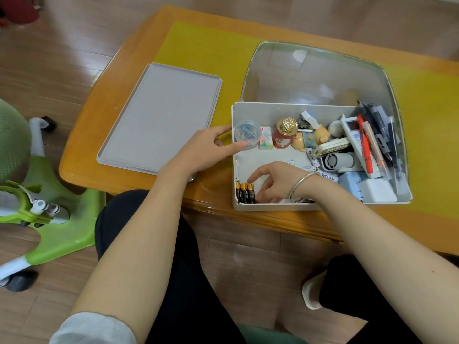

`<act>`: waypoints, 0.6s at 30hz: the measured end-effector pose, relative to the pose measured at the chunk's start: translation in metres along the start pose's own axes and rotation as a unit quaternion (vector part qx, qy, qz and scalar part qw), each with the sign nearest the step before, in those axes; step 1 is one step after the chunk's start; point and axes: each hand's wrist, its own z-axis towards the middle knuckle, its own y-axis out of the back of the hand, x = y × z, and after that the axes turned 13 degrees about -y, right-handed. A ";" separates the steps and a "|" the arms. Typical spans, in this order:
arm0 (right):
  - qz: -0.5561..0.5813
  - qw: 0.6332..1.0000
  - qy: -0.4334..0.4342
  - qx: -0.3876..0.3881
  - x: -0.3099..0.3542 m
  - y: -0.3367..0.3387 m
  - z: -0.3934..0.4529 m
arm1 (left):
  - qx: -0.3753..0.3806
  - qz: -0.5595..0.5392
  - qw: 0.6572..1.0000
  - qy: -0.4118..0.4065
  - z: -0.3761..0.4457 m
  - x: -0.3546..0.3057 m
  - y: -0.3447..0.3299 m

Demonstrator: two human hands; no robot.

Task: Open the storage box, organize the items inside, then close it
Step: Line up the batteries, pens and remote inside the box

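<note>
The right hand [278, 182], a silver bangle at its wrist, reaches into the near-left corner of the open white plastic storage box [320, 206] on the table, fingers loosely spread over three black-and-gold batteries [246, 193], apparently holding nothing. The left hand [208, 150] steadies the box wall, open, fingertips touching a small clear round container [247, 133]. Nudging the upright batteries could topple them.

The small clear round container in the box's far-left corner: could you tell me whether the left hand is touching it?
Touching. The head view shows the left hand with its thumb tip pressed against the near side of the clear round container, with no gap between them.
</note>
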 end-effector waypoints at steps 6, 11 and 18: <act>0.018 1.000 0.007 0.025 -0.002 0.006 -0.004 | 0.002 -0.004 1.000 -0.003 0.000 0.000 0.000; 0.121 0.987 0.021 -0.104 -0.015 0.031 -0.011 | -0.001 -0.007 1.000 0.003 -0.001 0.000 0.001; -0.085 0.957 -0.044 -0.274 -0.036 0.041 -0.014 | 0.001 -0.001 1.000 0.002 -0.001 0.000 0.000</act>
